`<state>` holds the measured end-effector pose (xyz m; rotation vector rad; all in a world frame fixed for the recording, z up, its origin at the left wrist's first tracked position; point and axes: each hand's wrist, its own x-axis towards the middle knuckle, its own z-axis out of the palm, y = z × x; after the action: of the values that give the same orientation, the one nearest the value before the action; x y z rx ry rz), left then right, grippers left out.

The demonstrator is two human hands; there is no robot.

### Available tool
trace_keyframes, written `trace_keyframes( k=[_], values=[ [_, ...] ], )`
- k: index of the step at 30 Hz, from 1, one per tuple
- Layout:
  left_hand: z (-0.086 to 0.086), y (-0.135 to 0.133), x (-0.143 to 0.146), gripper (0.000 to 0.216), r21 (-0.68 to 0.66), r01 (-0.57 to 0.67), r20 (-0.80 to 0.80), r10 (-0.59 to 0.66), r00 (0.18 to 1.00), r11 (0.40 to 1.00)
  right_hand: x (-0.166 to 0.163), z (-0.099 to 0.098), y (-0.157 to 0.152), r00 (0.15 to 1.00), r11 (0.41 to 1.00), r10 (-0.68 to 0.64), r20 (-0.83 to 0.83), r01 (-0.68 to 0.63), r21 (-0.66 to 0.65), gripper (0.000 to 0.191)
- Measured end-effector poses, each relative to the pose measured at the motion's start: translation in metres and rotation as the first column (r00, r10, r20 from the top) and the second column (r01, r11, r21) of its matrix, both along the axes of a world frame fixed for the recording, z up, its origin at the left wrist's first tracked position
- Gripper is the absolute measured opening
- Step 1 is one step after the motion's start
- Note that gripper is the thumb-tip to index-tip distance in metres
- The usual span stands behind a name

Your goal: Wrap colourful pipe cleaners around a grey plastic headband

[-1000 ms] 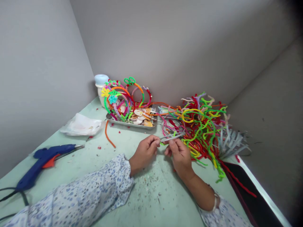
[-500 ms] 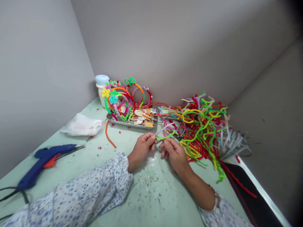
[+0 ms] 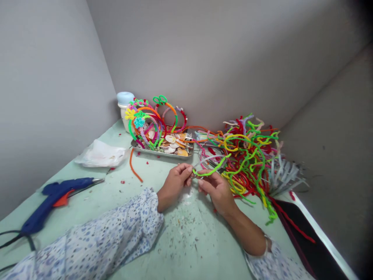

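Note:
My left hand (image 3: 178, 179) pinches one end of a thin, pale headband (image 3: 210, 157) between thumb and fingers. A bright green pipe cleaner (image 3: 214, 170) starts at that pinched end and curves out to the right, over my right fingers. Close beside it, my right hand (image 3: 219, 191) has its thumb and curled fingers around the near part of the headband, just below the green strand. What exactly lies between the right fingertips is partly hidden. Behind both hands, a metal tray (image 3: 163, 155) carries shells and several finished, colourful pipe-cleaner headbands (image 3: 151, 111).
A heap of coloured pipe cleaners (image 3: 247, 155) and bare pale bands (image 3: 285, 177) lies at the right. A blue glue gun (image 3: 64, 190) and a plastic bag (image 3: 101, 153) are at the left. A lidded bottle (image 3: 125, 107) stands behind; an orange pipe cleaner (image 3: 134, 169) lies nearer.
The green pipe cleaner has swung out to the right and shows more of its length. My right fingers have shifted slightly and loosened from their tight pinch. My left hand stays in place.

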<state>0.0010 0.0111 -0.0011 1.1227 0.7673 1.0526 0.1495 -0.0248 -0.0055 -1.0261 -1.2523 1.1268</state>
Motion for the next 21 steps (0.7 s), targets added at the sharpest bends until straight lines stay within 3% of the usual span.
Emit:
trace_keyframes(
  k=[6, 12, 16, 21],
  values=[
    [-0.0017, 0.0006, -0.0009, 0.029, 0.023, -0.007, -0.052, 0.008, 0.999, 1.000, -0.0023, -0.0045, -0.0027, 0.971, 0.966, -0.113, 0.213, 0.058, 0.252, 0.019],
    [-0.0013, 0.0003, -0.0011, 0.030, 0.014, -0.011, -0.040, 0.012, 0.999, 1.000, -0.0015, 0.0024, -0.0054, 0.923, 0.907, -0.084, 0.376, -0.086, 0.413, 0.030],
    [-0.0010, 0.0000, -0.0007, 0.031, 0.002, -0.004, -0.020, 0.004, 1.000, 1.000, -0.0021, 0.0043, -0.0082, 0.899, 0.897, -0.075, 0.432, -0.129, 0.424, 0.032],
    [-0.0011, 0.0001, -0.0005, 0.031, 0.004, 0.045, -0.030, -0.045, 0.999, 0.999, -0.0031, -0.0045, -0.0085, 0.953, 0.969, -0.127, 0.275, 0.061, 0.238, 0.032]
  ],
)
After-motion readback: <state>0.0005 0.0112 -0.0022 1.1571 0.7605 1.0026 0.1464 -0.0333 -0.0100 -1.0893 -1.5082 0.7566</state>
